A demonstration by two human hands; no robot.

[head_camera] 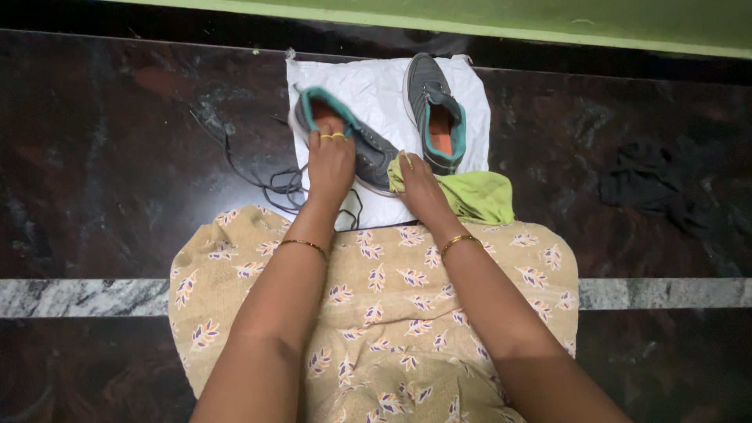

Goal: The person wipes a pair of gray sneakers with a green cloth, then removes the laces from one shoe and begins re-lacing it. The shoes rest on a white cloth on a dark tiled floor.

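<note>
Shoe (356, 145) nearest you, grey with teal lining, lies on the white sheet (368, 86); your left hand (329, 164) grips its collar, seemingly tilting it, while your right hand (419, 188) presses a green cloth (478, 196) to its side. Farther back lies the second shoe (435, 110).

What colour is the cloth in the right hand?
Yellow-green cloth, clearest in the head view.

I judged the place a home, seen at floor level. The floor (117, 157) was dark polished stone with a pale granite strip (78, 298) across it, meeting a green-painted wall (548, 16) at its far edge. A dark cloth (654, 188) lay loose near the floor's right edge.
</note>
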